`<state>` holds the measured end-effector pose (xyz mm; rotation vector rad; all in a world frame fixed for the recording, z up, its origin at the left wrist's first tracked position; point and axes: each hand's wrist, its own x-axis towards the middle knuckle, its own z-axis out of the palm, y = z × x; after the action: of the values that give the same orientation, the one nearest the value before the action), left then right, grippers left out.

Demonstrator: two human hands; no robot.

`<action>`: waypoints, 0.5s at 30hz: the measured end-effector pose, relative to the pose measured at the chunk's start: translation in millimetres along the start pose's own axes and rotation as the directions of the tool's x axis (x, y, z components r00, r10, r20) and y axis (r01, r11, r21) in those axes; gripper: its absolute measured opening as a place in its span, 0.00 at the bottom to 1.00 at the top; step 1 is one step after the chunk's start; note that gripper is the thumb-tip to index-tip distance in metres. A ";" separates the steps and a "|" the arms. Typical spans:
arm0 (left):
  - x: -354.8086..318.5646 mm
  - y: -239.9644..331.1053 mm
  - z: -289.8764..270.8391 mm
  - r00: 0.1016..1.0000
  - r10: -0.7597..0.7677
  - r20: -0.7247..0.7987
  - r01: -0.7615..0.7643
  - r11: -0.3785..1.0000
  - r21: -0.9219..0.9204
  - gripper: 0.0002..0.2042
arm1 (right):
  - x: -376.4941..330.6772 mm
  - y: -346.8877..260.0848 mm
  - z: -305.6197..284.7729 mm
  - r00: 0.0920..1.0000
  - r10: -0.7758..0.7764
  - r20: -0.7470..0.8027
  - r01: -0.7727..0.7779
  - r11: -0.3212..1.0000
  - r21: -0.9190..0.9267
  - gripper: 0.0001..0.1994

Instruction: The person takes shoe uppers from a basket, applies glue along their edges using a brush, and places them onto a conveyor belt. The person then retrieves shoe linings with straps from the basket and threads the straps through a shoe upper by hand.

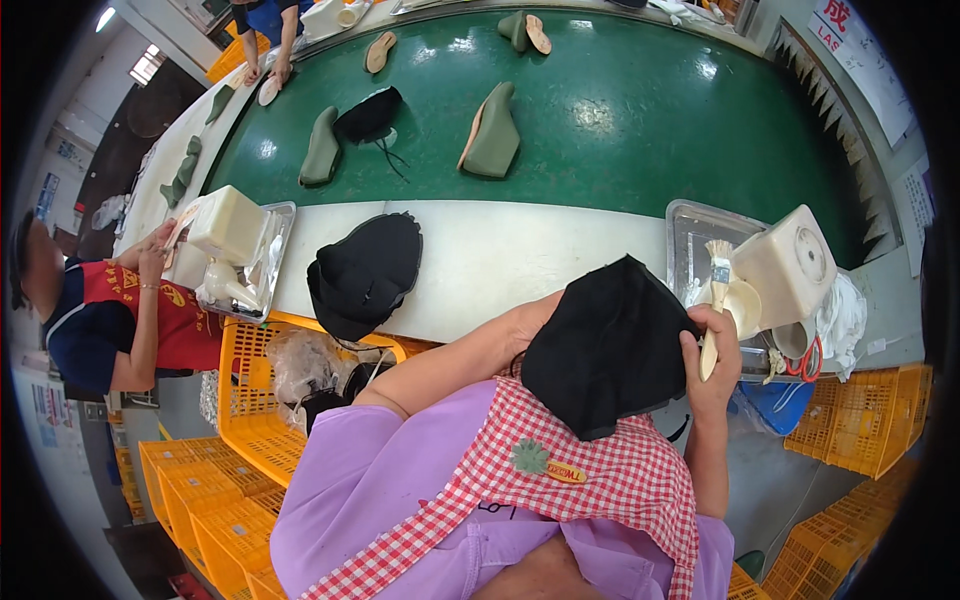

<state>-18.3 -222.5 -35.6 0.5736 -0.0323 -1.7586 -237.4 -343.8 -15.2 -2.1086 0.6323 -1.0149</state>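
Observation:
In front of my chest I hold up a black fabric shoe upper (605,350). My left forearm runs in behind it, and the upper hides that hand and its fingers. My right hand (712,355) grips a pale-handled brush (720,272), bristles up, with its fingers at the upper's right edge. Just beyond the brush, a cream-coloured container (790,265) with a round spout lies in a metal tray (690,225). A second black upper (368,275) rests on the white worktop (500,235), left of my hands.
Beyond the worktop, green wedge-heeled shoe forms (492,135), a sole (379,52) and a black upper (370,115) lie on a green belt (600,130). Another person (130,320) works at left beside a tray. Yellow crates (240,400) and red-handled scissors (806,362) are nearby.

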 end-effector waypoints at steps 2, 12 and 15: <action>6.1 1.0 -18.1 0.985 -0.157 0.068 0.127 0.940 0.317 0.32 | 0.8 -3.3 -2.6 1.000 0.007 -0.002 -0.007 1.000 -0.005 0.12; -1.7 9.4 31.8 1.000 -0.011 -0.002 0.011 0.865 0.501 0.31 | -2.7 32.8 -53.8 0.901 0.374 -0.218 -0.334 0.921 0.201 0.12; 7.4 10.5 39.1 0.993 0.022 -0.114 0.027 0.913 0.407 0.31 | -2.5 46.3 -62.9 0.882 0.375 -0.287 -0.370 0.926 0.075 0.09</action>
<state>-25.3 -243.1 -0.6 0.9798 -0.3252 -1.7256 -295.4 -395.4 -23.7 -1.7343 1.1257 -1.1118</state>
